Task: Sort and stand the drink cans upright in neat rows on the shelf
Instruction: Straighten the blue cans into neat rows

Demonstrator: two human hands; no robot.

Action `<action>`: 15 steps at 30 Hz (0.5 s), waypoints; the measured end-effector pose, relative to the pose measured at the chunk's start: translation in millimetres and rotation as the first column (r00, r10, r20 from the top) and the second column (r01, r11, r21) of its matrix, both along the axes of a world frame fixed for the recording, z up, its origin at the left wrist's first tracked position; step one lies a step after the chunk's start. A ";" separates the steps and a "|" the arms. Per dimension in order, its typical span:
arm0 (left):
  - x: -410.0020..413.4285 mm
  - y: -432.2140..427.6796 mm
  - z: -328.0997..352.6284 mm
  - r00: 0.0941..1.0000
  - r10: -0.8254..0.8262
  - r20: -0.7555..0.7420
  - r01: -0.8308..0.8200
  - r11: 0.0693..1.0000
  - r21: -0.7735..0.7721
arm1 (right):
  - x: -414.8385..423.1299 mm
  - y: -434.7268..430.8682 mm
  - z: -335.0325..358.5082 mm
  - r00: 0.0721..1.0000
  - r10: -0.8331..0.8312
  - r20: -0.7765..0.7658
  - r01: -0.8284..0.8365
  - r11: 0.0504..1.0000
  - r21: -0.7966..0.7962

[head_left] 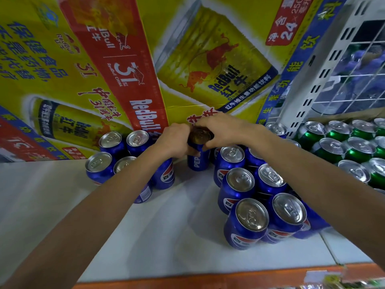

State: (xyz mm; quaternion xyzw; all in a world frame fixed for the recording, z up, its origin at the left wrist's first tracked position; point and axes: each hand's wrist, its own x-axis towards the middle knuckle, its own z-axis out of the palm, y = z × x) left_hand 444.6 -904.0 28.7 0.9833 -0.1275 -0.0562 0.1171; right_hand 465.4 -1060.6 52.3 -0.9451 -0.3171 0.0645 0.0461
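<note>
Both hands meet on one blue Pepsi can (198, 161) at the back of the white shelf (166, 226), in the gap between two groups of like cans. On my feed the left hand (177, 140) has its fingers curled round the can's upper side. The right hand (223, 130) arches over the lid, fingertips clamped on the rim. The can stands upright just in front of the cartons; I cannot tell whether its base rests on the shelf.

To the left, a small group of blue cans (110, 142) stands upright, partly hidden by the left forearm. To the right, a larger block of blue cans (250, 217) stands in rows running toward me, lids up, cans touching. Farther right, green cans (333, 147) stand packed together past a white perforated upright (312, 69), with a brown cardboard edge (343, 114) behind them.

Yellow and red Red Bull cartons (187, 59), closed, wall off the back of the shelf; their contents are out of my sight. A white wire grid (358, 80) stands at upper right, and an orange strip (208, 281) edges the shelf front.
</note>
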 end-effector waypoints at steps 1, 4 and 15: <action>-0.3 -1.3 -0.3 1.000 0.005 0.003 -0.005 1.000 -0.018 | -0.2 0.4 -2.2 1.000 0.002 0.020 -0.002 1.000 0.003; -3.0 -5.2 -1.0 0.999 0.031 -0.019 -0.032 0.999 -0.038 | 3.0 3.1 -7.6 0.997 -0.021 0.071 0.022 1.000 -0.006; -10.7 -1.5 3.3 1.000 -0.001 -0.004 0.001 0.999 0.049 | -2.5 5.0 2.0 0.999 0.013 -0.037 -0.013 1.000 0.004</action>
